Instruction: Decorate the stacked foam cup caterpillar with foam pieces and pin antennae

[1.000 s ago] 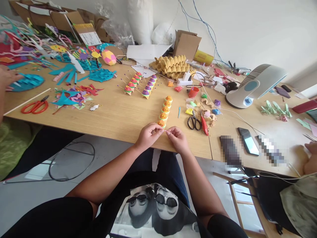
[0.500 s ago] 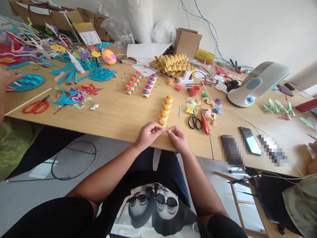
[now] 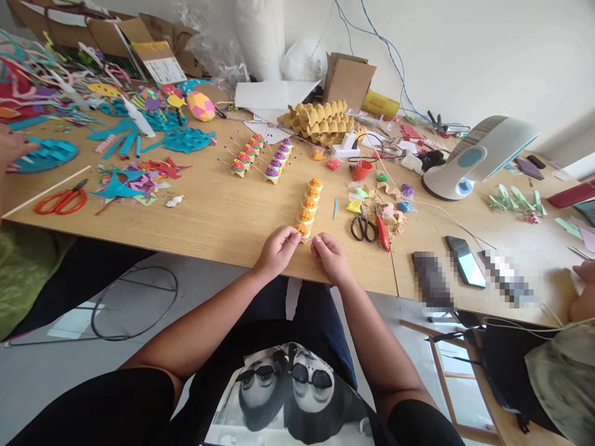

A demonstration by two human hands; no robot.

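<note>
My left hand and my right hand are close together at the table's front edge. Each has its fingertips pinched, and a thin pinkish-purple strand stretches between them. Just beyond the strand stands a row of orange-topped egg-carton cups with pale green and yellow trim. Its near end is right by my left fingertips; whether they touch it I cannot tell. Farther back are two similar rows, a red and green one and a purple one, with thin pin-like sticks out to their sides.
Black-handled scissors, a red cutter and a small blue stick lie to the right. Behind are a red cup, stacked egg cartons and a white lamp-like device. Orange scissors lie left, near another person's hand.
My hands have moved slightly apart, so more of the strand shows between them. The whole view has shifted a little; the rows on the table stand as before.
</note>
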